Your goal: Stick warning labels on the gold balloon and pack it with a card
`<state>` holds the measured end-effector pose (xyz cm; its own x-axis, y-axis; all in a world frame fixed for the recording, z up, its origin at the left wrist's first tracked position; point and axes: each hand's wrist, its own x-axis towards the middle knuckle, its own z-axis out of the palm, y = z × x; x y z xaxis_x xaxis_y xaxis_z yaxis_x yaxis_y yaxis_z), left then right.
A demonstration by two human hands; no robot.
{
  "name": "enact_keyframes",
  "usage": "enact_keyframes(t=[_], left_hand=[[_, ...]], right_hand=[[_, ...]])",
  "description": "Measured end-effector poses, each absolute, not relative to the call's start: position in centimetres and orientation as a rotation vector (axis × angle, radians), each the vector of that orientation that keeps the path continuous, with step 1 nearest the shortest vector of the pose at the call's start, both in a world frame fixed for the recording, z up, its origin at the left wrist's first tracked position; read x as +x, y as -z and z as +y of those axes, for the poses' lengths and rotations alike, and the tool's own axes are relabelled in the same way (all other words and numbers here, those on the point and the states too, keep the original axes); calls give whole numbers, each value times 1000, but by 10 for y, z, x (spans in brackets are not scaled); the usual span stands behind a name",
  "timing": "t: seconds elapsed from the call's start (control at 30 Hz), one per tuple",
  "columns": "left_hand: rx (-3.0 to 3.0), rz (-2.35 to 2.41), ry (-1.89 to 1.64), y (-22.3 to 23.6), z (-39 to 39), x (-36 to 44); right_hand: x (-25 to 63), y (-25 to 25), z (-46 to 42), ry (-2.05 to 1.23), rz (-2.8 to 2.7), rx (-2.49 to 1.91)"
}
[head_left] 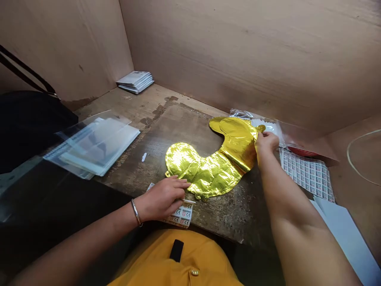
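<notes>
A flat, shiny gold foil balloon (218,172) with a curved shape and small tabs lies on the wooden table. My right hand (267,142) pinches its right edge, where part of the foil is folded over and slightly raised. My left hand (166,196), with a silver bangle at the wrist, lies with its fingers stretched over the balloon's lower left edge. Beneath that hand is a sheet of small printed CE stickers (183,214), its upper edge curled; the palm hides much of it.
Clear plastic sleeves with pale sheets (98,143) lie at left. A stack of folded papers (136,81) sits in the back corner. More sticker sheets (308,172), clear plastic wrap (241,114) and white paper (345,230) are at right. A black bag (29,127) stands far left. Wooden panels enclose the table.
</notes>
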<state>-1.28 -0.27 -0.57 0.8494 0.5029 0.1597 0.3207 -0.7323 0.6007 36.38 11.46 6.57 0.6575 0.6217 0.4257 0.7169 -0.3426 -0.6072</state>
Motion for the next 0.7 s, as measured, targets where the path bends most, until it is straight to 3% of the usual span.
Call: enact_keyframes(t=[0.17, 0.33, 0.6, 0.7], left_hand=[[2381, 598, -376, -9, -2, -13], [2152, 790, -337, -39, -7, -10], [1750, 851, -241, -44, -14, -13], [1622, 873, -208, -38, -15, -15]], right_hand=[[301, -80, 49, 177, -1273, -1918], [205, -61, -66, -547, -1990, -1543], [185, -33, -95, -1026, -1459, -1661], [191, -34, -94, -1018, -1497, -1668]])
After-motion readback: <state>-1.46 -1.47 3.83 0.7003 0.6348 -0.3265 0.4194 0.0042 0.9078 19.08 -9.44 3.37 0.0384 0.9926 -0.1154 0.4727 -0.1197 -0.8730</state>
